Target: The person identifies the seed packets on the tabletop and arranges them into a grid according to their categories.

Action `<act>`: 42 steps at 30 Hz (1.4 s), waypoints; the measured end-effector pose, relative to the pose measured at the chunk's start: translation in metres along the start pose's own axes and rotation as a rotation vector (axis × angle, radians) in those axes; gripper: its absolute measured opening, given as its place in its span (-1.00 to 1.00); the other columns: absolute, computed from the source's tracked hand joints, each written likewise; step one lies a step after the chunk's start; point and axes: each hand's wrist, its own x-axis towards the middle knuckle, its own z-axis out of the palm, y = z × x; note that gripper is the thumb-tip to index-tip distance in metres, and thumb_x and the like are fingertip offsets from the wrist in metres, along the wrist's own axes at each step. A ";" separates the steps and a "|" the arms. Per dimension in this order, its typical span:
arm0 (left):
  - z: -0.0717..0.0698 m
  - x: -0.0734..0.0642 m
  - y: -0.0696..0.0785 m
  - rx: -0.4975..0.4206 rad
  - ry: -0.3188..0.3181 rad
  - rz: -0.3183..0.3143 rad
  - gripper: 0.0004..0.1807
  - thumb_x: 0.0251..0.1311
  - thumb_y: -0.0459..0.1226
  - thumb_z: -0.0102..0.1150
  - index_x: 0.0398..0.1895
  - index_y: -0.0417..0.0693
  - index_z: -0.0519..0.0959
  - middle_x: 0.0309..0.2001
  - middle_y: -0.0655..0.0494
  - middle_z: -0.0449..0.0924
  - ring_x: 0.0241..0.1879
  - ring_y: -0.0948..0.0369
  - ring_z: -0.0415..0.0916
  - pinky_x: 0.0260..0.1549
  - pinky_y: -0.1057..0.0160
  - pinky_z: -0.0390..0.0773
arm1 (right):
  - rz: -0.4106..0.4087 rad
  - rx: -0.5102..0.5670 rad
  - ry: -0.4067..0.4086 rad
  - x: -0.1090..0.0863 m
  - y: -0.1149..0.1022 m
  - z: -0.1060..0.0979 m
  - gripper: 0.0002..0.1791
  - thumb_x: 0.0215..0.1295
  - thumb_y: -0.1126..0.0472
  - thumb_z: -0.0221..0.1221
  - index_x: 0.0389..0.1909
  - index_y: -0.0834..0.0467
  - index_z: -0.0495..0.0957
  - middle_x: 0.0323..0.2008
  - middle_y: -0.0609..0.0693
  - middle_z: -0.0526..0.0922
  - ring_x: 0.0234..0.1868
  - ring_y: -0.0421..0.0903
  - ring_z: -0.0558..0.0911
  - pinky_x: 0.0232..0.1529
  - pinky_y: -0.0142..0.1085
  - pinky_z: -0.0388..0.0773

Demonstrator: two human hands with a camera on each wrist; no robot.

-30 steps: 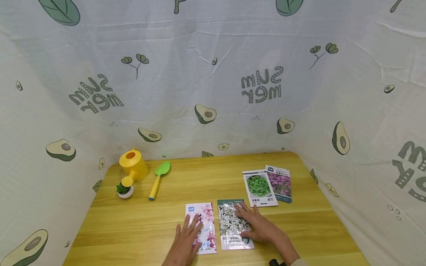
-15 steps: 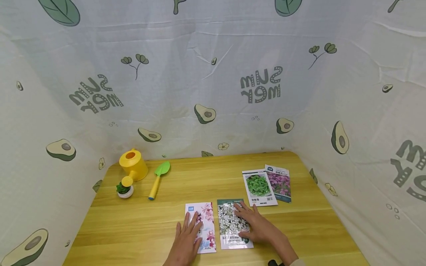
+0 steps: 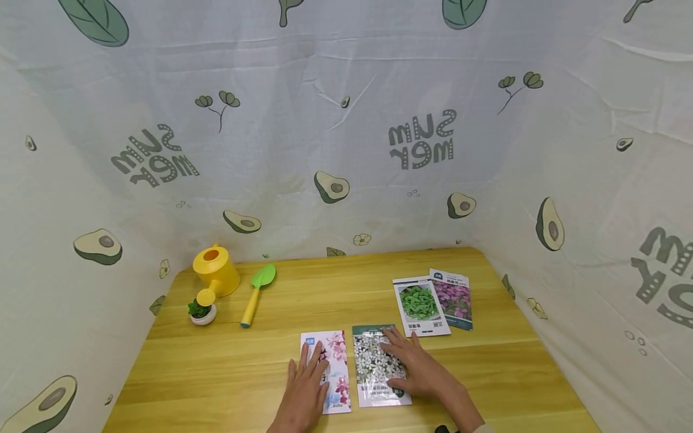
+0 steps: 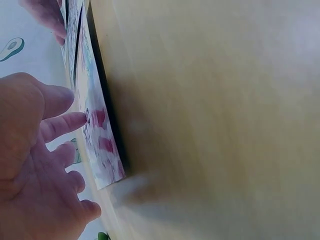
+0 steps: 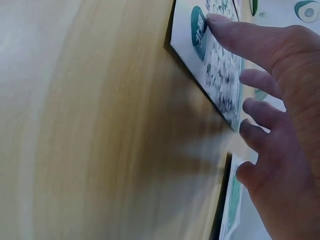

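Observation:
In the head view my left hand (image 3: 303, 388) lies with spread fingers over the left side of a pink-blossom seed packet (image 3: 338, 367). The left wrist view has the index fingertip right at that packet (image 4: 97, 130). To its right, a seed packet with white flowers and a green top band (image 3: 373, 358) lies flat, and my right hand (image 3: 425, 370) rests on its right side, fingers extended and apart. Seen from the right wrist, the thumb (image 5: 240, 37) touches the white-flower packet (image 5: 215, 70) close to its green oval label. Neither hand grips anything.
Behind the right hand, a green-leaf seed packet (image 3: 419, 307) overlaps a purple-flower packet (image 3: 455, 297). At the table's back left stand a yellow watering can (image 3: 219, 270) and a small potted succulent (image 3: 202, 314), with a green-and-yellow toy trowel (image 3: 257, 294) beside them. Printed cloth (image 3: 281, 150) surrounds the table.

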 end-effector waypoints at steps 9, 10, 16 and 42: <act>0.004 0.006 0.005 -0.012 0.036 0.014 -0.64 0.40 -0.29 0.32 0.20 -0.15 0.58 0.61 -0.30 0.27 0.60 -0.41 0.09 0.33 -0.66 0.16 | 0.072 0.016 0.111 -0.011 0.000 0.001 -0.08 0.38 -0.11 0.44 0.59 0.27 0.35 0.66 0.33 0.16 0.66 0.40 0.11 0.56 0.45 -0.03; 0.002 0.008 0.007 -0.014 0.020 0.008 -0.66 0.40 -0.28 0.32 0.19 -0.15 0.58 0.62 -0.29 0.26 0.61 -0.40 0.08 0.35 -0.66 0.15 | 0.089 0.020 0.125 -0.013 0.001 0.001 -0.06 0.37 -0.10 0.44 0.60 0.27 0.33 0.67 0.32 0.14 0.67 0.38 0.09 0.58 0.43 -0.04; -0.010 0.021 0.018 0.000 -0.103 -0.004 -0.50 0.44 -0.24 0.33 0.37 -0.19 0.54 0.69 -0.16 0.18 0.67 -0.29 0.01 0.50 -0.52 0.08 | 0.192 0.029 0.206 -0.021 0.009 -0.002 0.00 0.35 -0.05 0.46 0.66 0.25 0.24 0.70 0.30 0.04 0.70 0.38 0.00 0.60 0.42 -0.13; 0.033 0.129 0.091 0.265 -0.371 0.330 -0.21 0.62 0.05 0.12 0.76 0.07 0.12 0.76 0.03 -0.02 0.74 0.01 -0.11 0.60 -0.21 0.20 | 0.462 -0.136 0.339 -0.045 0.054 -0.009 0.56 0.04 -0.43 0.52 0.63 0.57 -0.08 0.63 0.62 -0.17 0.61 0.65 -0.10 0.41 0.68 -0.13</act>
